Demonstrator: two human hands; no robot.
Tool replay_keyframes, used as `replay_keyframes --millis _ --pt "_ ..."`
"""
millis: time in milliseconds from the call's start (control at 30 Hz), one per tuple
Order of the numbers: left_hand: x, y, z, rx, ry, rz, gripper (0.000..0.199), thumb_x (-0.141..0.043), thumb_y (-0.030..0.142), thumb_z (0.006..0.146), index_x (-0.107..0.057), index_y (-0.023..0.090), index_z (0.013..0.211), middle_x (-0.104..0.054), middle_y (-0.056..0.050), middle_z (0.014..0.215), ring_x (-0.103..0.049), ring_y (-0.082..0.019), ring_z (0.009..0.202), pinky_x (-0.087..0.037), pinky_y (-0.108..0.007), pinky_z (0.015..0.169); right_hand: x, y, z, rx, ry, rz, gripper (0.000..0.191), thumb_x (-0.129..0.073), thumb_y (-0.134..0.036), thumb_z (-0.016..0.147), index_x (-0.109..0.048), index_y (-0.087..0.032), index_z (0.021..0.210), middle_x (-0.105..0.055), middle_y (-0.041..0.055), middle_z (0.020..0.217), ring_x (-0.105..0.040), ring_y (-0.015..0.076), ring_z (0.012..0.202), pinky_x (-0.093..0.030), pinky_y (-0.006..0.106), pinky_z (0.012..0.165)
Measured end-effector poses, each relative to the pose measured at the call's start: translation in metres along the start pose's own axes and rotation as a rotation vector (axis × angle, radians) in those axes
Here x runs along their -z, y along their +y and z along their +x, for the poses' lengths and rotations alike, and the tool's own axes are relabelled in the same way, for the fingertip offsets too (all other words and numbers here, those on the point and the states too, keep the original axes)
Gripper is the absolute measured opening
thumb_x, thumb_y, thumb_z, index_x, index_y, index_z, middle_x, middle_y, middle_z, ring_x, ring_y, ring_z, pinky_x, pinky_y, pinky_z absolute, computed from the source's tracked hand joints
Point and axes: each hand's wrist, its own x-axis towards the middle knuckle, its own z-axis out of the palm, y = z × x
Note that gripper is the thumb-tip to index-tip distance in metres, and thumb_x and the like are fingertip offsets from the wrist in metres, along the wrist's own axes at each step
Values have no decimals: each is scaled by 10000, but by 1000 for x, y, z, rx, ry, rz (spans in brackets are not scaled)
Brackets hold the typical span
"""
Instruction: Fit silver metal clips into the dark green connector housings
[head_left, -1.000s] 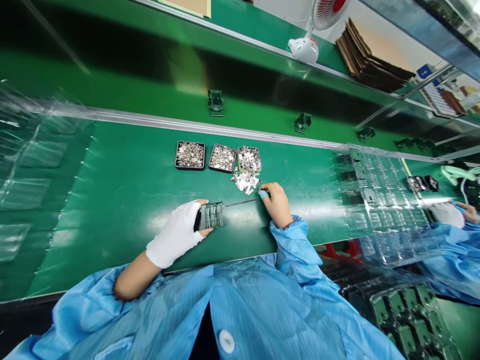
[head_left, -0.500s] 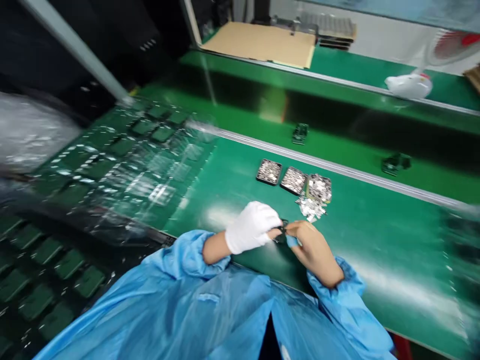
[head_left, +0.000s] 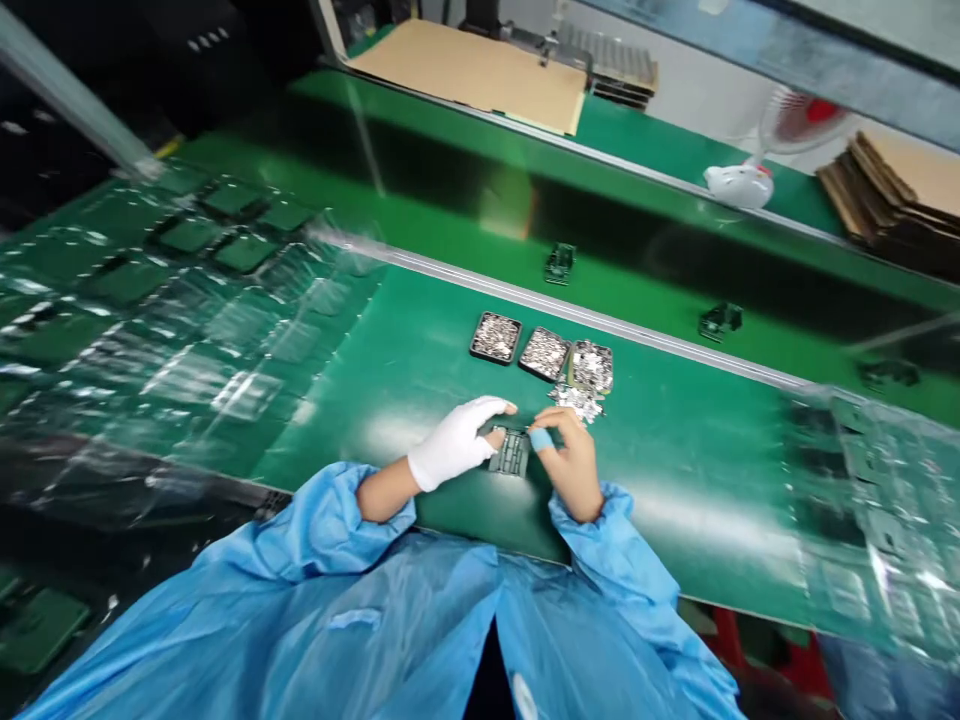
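Observation:
A small grey-green rectangular part with slot-like lines (head_left: 510,454) lies face up between my hands, above the green mat. My left hand (head_left: 454,440), in a white glove with bare fingertips, is at its left side. The thumb touches or overlaps the part's left edge, and the index finger stretches out above it, apart from the thumb. At the upper right corner, my right hand (head_left: 568,455), with a blue cover on one digit, has thumb and fingertips close together. What they pinch, if anything, is too small to make out. Just beyond lies a pile of small silvery pieces (head_left: 577,400).
Dark trays of silvery pieces (head_left: 496,337) (head_left: 545,353) and a third heaped tray (head_left: 592,366) stand behind my hands. Clear plastic trays lie left (head_left: 247,250) and right (head_left: 862,480). Dark parts (head_left: 560,263) (head_left: 721,321) sit past the metal rail. A fan (head_left: 741,185) stands on the shelf.
My hands have moved apart, and the part between them, mostly covered before, now shows its slotted face. The view has shifted to the right.

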Motion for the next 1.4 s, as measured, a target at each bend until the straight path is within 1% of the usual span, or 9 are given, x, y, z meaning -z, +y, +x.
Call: replay_keyframes --millis 67,133,267,500,800,900,1067,1267,1400 --pt "-5 -8 1 75 -114 -125 289 -457 232 822 -589 161 1068 -651 -74 1103 -597 -191 1044 -462 -339 953 -5 3 -2 17 -25 -5 77 -529 -164 835 -583 -202 796 -615 38 854 -577 172 844 -462 329 773" --pt "-9 -12 0 115 -156 -178 262 -442 256 829 -606 169 1015 -668 -61 1046 -610 -193 999 -473 -335 929 -9 3 -4 26 -36 -27 81 -521 -149 827 -579 -203 811 -612 41 871 -564 177 855 -451 335 777" --pt "-13 -12 -2 153 -137 -193 252 -451 282 822 -611 165 976 -674 -57 996 -616 -201 942 -482 -328 881 -16 0 -7 83 -65 -113 79 -522 -144 817 -569 -207 820 -621 40 881 -554 184 859 -425 350 801" --pt "-14 -10 -2 181 -141 -222 250 -455 290 818 -609 166 970 -672 -52 993 -612 -195 941 -475 -316 881 -16 -1 -10 110 -71 -167 75 -507 -173 846 -566 -219 850 -631 18 876 -572 171 890 -342 400 978" --pt "-17 -10 -3 203 -115 -261 280 -456 346 824 -612 166 970 -671 -70 1010 -605 -210 959 -467 -343 896 -21 -3 -12 34 -123 -165 77 -499 -167 838 -559 -216 831 -631 52 930 -551 197 912 -400 384 878" --pt "-19 -8 -3 222 -91 -296 293 -438 389 852 -601 162 940 -659 -67 963 -599 -202 922 -465 -335 866 -20 -2 -12 -35 -145 -62 74 -509 -172 823 -566 -217 840 -627 52 976 -556 199 950 -416 378 876" --pt "-25 -5 -3 274 -24 -304 230 -452 364 836 -500 175 958 -578 -33 898 -565 -169 850 -470 -308 793 -19 -1 -11 -299 -109 292 160 -500 -208 817 -536 -206 973 -591 30 921 -574 154 866 -473 299 815" --pt "-26 -3 -1 227 6 -122 298 -487 279 785 -458 176 1063 -591 -62 992 -576 -185 951 -463 -367 898 -24 1 -9 -304 -175 318 127 -474 -204 809 -537 -199 919 -581 21 894 -561 154 870 -468 310 846" --pt "-9 -11 -5 254 103 -208 334 -468 339 841 -449 180 1134 -613 -87 1076 -593 -197 1018 -461 -398 952 -9 10 -13 -325 -124 414 237 -406 -342 908 -521 -199 1057 -611 70 1063 -591 167 995 -477 329 901"
